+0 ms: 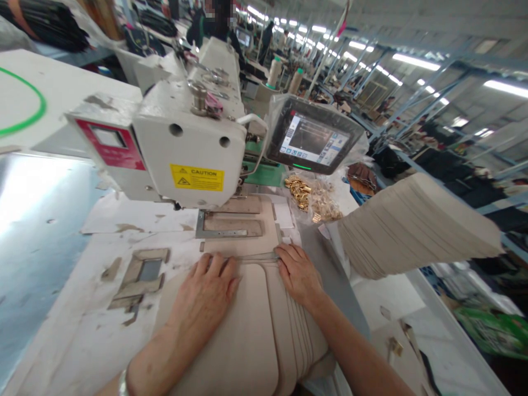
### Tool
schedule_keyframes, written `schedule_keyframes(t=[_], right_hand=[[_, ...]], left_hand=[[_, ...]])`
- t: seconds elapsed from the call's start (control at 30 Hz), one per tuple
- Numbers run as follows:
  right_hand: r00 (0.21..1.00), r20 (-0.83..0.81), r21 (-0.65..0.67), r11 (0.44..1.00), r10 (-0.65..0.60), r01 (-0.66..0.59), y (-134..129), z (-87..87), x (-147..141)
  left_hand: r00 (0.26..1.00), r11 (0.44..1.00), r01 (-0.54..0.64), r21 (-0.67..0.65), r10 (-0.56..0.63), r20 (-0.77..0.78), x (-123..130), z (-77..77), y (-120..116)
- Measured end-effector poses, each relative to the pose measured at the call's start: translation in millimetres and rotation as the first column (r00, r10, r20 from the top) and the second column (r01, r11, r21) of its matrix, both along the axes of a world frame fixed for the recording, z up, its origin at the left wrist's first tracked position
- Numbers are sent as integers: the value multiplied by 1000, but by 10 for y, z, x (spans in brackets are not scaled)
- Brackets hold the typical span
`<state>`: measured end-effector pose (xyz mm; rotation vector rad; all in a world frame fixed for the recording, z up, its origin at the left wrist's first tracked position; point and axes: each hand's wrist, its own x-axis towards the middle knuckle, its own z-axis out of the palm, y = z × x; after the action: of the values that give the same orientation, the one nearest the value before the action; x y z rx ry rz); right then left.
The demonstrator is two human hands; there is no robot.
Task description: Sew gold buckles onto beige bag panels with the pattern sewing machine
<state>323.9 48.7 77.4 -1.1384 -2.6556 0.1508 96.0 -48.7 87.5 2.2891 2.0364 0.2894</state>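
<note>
Both hands are at the back edge of a fanned stack of beige panels (251,330) with rounded corners. My left hand (210,283) has its fingers bent over a panel edge; its fingertips are partly hidden. On the opposite side, my right hand (299,275) grips the same edge, thumb out of sight. Just beyond the fingers, a beige panel (239,246) lies flat beneath the metal clamp frame (201,225) of a sewing machine (190,148).
A tall stack of beige pieces (412,225) leans at right. Gold metal fittings (299,192) lie below the control screen (313,137). A cut beige template (140,278) rests left of my left hand. Thread cones (274,72) stand behind the machine.
</note>
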Motion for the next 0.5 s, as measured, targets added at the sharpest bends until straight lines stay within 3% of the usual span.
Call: schedule_keyframes(t=[0.17, 0.37, 0.5], right_hand=[[1000, 1, -9, 1000, 15, -15, 10, 14, 0], [992, -38, 4, 993, 118, -118, -9, 20, 43], [985, -137, -16, 994, 101, -104, 33, -22, 3]], left_hand=[[999, 999, -40, 19, 41, -6, -9, 30, -9], [999, 998, -46, 34, 46, 3, -14, 31, -7], [999, 998, -43, 55, 43, -5, -27, 14, 4]])
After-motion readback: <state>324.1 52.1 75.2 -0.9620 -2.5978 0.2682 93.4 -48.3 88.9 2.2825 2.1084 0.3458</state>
